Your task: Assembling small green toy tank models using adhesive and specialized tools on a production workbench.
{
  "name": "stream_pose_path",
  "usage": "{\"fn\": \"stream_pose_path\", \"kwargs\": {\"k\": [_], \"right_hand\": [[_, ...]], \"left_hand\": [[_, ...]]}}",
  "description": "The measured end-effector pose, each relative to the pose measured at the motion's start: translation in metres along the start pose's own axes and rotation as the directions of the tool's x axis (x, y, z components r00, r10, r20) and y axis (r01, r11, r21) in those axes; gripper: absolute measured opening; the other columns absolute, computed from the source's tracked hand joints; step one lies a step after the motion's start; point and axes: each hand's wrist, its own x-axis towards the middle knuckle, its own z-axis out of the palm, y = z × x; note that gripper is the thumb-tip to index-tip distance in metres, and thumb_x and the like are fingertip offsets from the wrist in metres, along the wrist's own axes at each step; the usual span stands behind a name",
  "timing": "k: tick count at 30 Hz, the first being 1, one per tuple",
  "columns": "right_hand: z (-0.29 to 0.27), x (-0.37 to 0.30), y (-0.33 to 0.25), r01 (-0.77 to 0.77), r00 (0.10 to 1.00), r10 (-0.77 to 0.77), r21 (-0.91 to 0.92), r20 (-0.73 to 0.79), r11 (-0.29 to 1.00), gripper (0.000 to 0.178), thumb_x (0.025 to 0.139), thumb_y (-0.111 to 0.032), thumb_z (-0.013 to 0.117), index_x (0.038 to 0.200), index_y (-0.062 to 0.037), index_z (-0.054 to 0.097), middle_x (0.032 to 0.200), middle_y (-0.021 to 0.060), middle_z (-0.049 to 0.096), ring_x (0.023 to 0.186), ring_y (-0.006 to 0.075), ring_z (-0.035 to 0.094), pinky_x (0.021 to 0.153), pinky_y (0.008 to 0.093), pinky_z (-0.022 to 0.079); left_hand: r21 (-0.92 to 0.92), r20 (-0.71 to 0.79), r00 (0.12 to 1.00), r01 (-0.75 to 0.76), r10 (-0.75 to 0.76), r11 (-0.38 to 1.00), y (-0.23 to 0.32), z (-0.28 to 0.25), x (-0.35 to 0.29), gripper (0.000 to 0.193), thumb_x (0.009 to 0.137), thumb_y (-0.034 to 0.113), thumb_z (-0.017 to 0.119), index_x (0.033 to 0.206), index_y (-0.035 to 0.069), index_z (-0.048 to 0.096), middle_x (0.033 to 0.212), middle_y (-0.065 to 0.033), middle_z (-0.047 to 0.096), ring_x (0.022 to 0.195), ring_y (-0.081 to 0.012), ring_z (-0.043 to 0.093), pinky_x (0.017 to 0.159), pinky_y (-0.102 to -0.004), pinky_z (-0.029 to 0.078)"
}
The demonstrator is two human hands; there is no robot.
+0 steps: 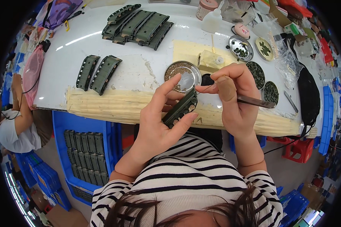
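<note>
My left hand (pixel 155 117) is closed round a narrow dark green part (pixel 180 110) with round studs along one side, held tilted above the table's near edge. My right hand (pixel 238 104) is closed just right of the part's upper end. Metal tweezers (pixel 257 101) are tucked in it, sticking out to the right, and a tan cover (pixel 226 89) sits on one digit. Its thumb and forefinger are pinched close to the part; anything tiny between them is too small to make out. Beyond my hands stands a round metal dish (pixel 196 68) of small brownish pieces.
Similar green parts lie at the left (pixel 106 73) and in a stack (pixel 138 26) farther back. Bowls of dark green bits (pixel 271 94) stand right, by a second pair of tweezers (pixel 291 101). A blue crate (pixel 60 130) of parts sits below left. Another person (pixel 21 125) is far left.
</note>
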Motion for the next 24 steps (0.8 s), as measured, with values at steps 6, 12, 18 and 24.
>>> {"fn": "stream_pose_path", "kwargs": {"k": [6,12,18,24], "right_hand": [[-0.002,0.0,0.0,-0.012,1.0,0.012,-0.037,0.018,0.999,0.021,0.098,-0.016,0.049,0.099,0.005,0.049,0.09,0.0081,0.053,0.079,0.0198,0.068,0.074,0.031,0.057],[-0.001,0.001,0.005,0.045,0.998,-0.041,0.058,-0.055,0.997,0.016,0.097,-0.011,0.052,0.099,0.0046,0.051,0.089,0.0068,0.058,0.075,0.0128,0.065,0.069,0.0245,0.055],[-0.02,0.021,0.01,0.113,0.944,-0.223,-0.397,-0.242,0.911,0.008,0.091,-0.003,0.058,0.095,0.0029,0.058,0.082,0.0051,0.059,0.069,0.0102,0.061,0.059,0.0229,0.05],[-0.028,0.029,0.022,0.101,0.96,-0.267,-0.799,-0.077,0.592,0.011,0.082,0.0,0.062,0.092,-0.0045,0.061,0.08,0.0073,0.055,0.062,0.0223,0.057,0.054,0.0306,0.045]], "left_hand": [[0.011,0.0,1.0,-0.019,0.019,1.0,-0.002,0.001,0.0,0.071,0.078,0.01,0.072,0.139,0.002,0.037,0.096,-0.0115,0.065,0.078,-0.0164,0.064,0.071,-0.0276,0.051],[-0.004,-0.017,1.0,-0.018,0.018,1.0,-0.003,0.001,0.0,0.072,0.078,0.009,0.072,0.139,0.001,0.036,0.095,-0.0124,0.065,0.076,-0.0168,0.064,0.071,-0.0272,0.051],[-0.105,0.028,0.999,0.049,-0.046,0.993,-0.004,-0.007,-0.002,0.065,0.083,0.011,0.069,0.138,-0.001,0.036,0.108,-0.0142,0.061,0.091,-0.0163,0.062,0.082,-0.0287,0.049],[-0.55,0.166,0.986,0.108,-0.019,0.828,-0.02,-0.006,-0.002,0.057,0.097,0.036,0.048,0.134,-0.007,0.038,0.126,-0.0264,0.053,0.113,-0.0319,0.058,0.098,-0.0408,0.044]]}}
